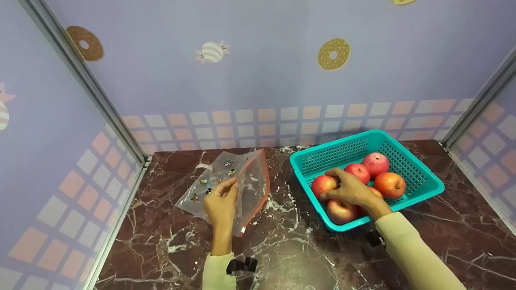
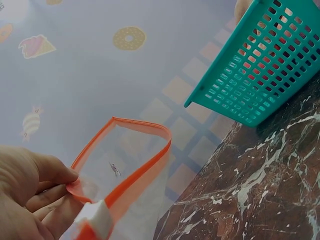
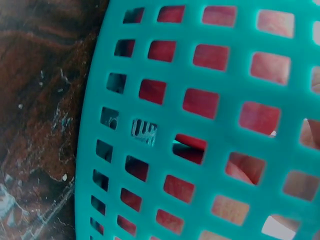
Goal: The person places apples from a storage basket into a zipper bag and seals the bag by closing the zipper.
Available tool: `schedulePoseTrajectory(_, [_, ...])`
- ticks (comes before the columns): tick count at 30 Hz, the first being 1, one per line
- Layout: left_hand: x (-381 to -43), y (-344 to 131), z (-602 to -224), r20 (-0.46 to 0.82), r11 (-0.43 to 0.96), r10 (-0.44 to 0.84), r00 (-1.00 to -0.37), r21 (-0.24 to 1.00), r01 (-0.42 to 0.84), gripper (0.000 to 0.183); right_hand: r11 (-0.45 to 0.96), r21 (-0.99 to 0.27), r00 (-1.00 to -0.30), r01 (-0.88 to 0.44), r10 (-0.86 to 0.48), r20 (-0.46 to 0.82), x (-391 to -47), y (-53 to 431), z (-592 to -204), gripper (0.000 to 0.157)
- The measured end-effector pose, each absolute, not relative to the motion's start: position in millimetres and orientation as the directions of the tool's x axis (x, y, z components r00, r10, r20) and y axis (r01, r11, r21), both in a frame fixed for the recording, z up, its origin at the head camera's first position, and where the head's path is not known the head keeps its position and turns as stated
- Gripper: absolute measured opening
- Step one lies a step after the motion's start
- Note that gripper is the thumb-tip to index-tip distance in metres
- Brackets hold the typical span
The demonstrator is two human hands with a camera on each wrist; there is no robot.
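Note:
In the head view my left hand pinches the upper edge of a clear zip bag between thumb and fingers. Its orange-rimmed mouth gapes open in the left wrist view, with a white slider at one end. Small coloured figures are printed on the bag. My right hand reaches into a teal plastic basket, its fingers curled round a red apple. Several other apples lie in the basket, among them a yellowish-red apple just below the hand. The right wrist view shows mostly the basket's perforated wall.
Everything stands on a dark red marbled tabletop. A lilac wall with doughnut and sweet pictures rises behind, and a side panel bounds the left. The basket is on the right, the bag to its left with a strip of tabletop between.

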State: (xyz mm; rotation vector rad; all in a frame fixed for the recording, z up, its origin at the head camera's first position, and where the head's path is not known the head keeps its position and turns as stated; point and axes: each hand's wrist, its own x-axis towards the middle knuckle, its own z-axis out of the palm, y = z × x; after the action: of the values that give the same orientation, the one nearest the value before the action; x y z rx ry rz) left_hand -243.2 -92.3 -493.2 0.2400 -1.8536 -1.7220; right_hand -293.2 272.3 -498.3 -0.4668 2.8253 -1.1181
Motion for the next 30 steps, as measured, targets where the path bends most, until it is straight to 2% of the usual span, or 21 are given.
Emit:
schedulePoseTrajectory(5, [-241, -93, -491, 0.292, 0.175, -0.506, -0.811, 0.956, 0.235, 0.013, 0.680, -0.687, -0.958, -0.256, -0.273, 0.086, -294, 272, -498, 0.081])
schedulePoseTrajectory(8, [-240, -94, -490, 0.344, 0.306, -0.493, -0.799, 0.928, 0.211, 0.011, 0.655, -0.712, -0.960, -0.254, -0.258, 0.105, -294, 272, -498, 0.081])
schedulePoseTrajectory(13, [-237, -97, -489, 0.466, 0.578, -0.451, -0.761, 0.802, 0.149, 0.005, 0.630, -0.735, -0.962, -0.252, -0.247, 0.117, -292, 271, -499, 0.079])
schedulePoseTrajectory(17, [-234, -101, -485, 0.486, 0.635, -0.435, -0.758, 0.762, 0.124, 0.005, 0.627, -0.738, -0.963, -0.250, -0.243, 0.120, -291, 270, -498, 0.078])
schedulePoseTrajectory(20, [-233, -103, -481, 0.387, 0.490, -0.418, -0.822, 0.858, 0.155, 0.006, 0.619, -0.747, -0.964, -0.243, -0.237, 0.118, -290, 269, -497, 0.079])
schedulePoseTrajectory(24, [-234, -101, -478, 0.183, 0.155, -0.376, -0.908, 0.979, 0.133, 0.019, 0.593, -0.771, -0.967, -0.232, -0.228, 0.116, -290, 269, -495, 0.081])
schedulePoseTrajectory(27, [-235, -96, -477, 0.108, -0.017, -0.351, -0.930, 0.992, 0.121, 0.026, 0.561, -0.795, -0.967, -0.230, -0.221, 0.124, -289, 270, -493, 0.079])
schedulePoseTrajectory(30, [-237, -91, -478, 0.081, -0.133, -0.337, -0.938, 0.982, 0.133, 0.030, 0.506, -0.830, -0.967, -0.235, -0.212, 0.144, -288, 269, -491, 0.080])
